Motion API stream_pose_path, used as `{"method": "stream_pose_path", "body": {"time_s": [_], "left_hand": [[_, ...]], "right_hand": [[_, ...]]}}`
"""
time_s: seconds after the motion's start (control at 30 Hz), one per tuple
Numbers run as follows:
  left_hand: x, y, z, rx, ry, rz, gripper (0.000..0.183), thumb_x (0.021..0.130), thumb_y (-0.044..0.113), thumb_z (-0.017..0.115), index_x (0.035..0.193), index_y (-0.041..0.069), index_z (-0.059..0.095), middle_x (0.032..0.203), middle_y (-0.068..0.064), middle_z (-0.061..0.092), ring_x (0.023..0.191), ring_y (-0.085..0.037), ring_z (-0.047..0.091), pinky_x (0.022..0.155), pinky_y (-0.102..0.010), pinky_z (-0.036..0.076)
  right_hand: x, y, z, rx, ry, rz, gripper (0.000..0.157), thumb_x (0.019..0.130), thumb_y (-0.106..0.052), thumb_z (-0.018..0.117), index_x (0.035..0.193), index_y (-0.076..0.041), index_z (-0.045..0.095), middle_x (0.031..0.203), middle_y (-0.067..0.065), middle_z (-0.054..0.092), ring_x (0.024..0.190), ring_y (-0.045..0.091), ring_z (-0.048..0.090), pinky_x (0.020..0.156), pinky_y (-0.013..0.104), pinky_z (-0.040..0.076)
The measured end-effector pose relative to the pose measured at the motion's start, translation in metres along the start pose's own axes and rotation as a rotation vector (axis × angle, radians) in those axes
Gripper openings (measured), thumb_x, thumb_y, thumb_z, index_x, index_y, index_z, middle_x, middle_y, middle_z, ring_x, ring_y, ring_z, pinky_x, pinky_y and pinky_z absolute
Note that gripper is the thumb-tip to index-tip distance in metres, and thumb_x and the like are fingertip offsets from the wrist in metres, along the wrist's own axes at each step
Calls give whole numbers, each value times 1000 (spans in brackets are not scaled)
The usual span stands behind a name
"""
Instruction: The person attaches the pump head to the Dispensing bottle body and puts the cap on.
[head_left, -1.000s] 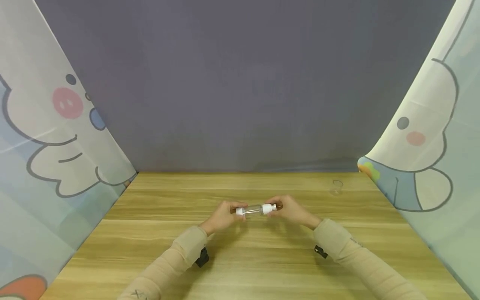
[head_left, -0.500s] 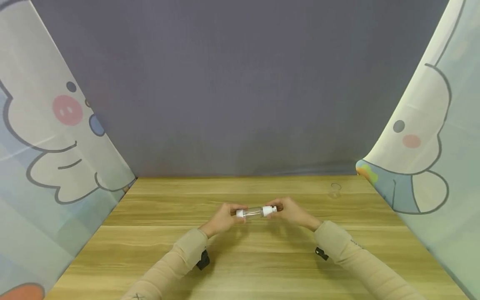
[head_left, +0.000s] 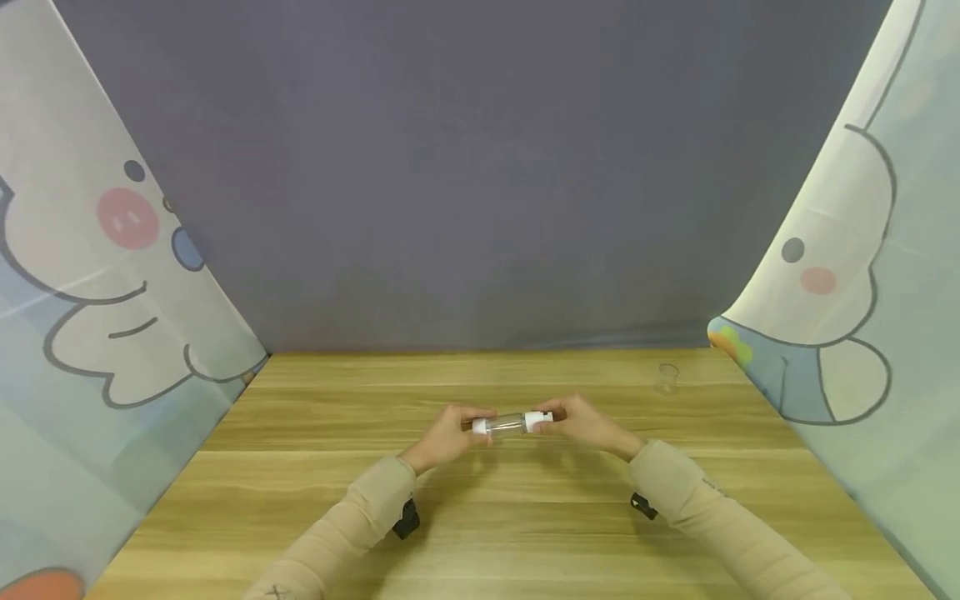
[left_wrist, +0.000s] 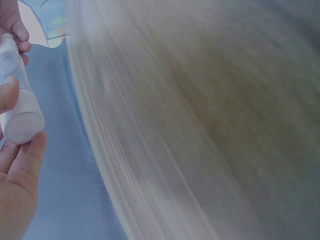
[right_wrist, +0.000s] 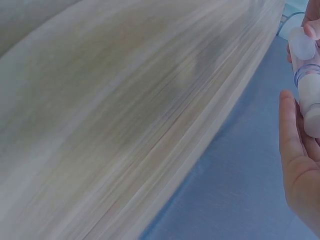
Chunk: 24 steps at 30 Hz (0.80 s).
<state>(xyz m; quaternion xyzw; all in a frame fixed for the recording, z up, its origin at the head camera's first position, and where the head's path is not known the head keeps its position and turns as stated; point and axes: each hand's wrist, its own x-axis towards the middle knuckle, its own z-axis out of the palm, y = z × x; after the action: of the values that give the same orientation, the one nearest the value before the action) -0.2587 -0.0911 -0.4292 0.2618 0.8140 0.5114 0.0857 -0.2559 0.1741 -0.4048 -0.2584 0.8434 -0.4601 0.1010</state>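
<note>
Holding a clear bottle (head_left: pixel 506 424) crosswise, head view: left hand (head_left: pixel 447 433) grips its white left end (head_left: pixel 480 426), right hand (head_left: pixel 581 423) pinches its white right end (head_left: pixel 534 422). Bottle nearly level, over the middle of the wood-grained table (head_left: pixel 480 517), apparently clear of it. Judgement: line both wrists up with the bottle's axis; press on the white ends, not the clear barrel. Far right on the table: small transparent object (head_left: pixel 667 377), too faint to identify. Grey backdrop (head_left: pixel 480 183) on the far side; cartoon-printed sheets (head_left: pixel 832 317) left and right.

Left wrist view: thumb on the bottle's side, fingertips at the round end face. Probably a sound anchor; avoid tilting.

Right wrist view: fingers alongside the white end, thumb not identifiable; grip firmness cannot be told. Smooth plastic could slip, so an even hold seems best.
</note>
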Motion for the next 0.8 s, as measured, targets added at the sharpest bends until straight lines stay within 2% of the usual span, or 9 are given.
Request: {"method": "stream_pose_path", "body": {"time_s": [0.2, 0.4, 0.53, 0.8], "left_hand": [[3, 1, -3, -4, 0, 6, 40, 89, -1, 70, 128, -9, 63, 129, -27, 61, 119, -45, 58, 92, -38, 56], [4, 2, -5, 4, 10, 18, 40, 88, -4, 70, 127, -9, 63, 130, -28, 60, 118, -42, 59, 94, -40, 55], [2, 0, -4, 9, 6, 17, 41, 87, -4, 71, 126, -9, 64, 129, -27, 61, 117, -42, 61, 94, -38, 55], [0, -4, -2, 0, 0, 21, 40, 88, -4, 70, 127, -10, 63, 130, -28, 60, 119, -43, 59, 96, -41, 54]], "right_hand": [[1, -5, -4, -10, 3, -6, 40, 97, -13, 67, 123, 16, 61, 110, 25, 69, 95, 30, 68, 85, 45, 58], [3, -6, -7, -13, -17, 4, 39, 99, -17, 64, 123, 14, 62, 105, 18, 71, 96, 33, 67, 83, 41, 57], [1, -5, -6, 1, -37, 10, 39, 99, -16, 63, 123, 14, 62, 102, 15, 71, 94, 30, 66, 82, 40, 57], [1, -4, -4, 21, -61, 0, 38, 101, -14, 60, 124, 17, 60, 105, 20, 71, 96, 31, 67, 85, 42, 58]]}}
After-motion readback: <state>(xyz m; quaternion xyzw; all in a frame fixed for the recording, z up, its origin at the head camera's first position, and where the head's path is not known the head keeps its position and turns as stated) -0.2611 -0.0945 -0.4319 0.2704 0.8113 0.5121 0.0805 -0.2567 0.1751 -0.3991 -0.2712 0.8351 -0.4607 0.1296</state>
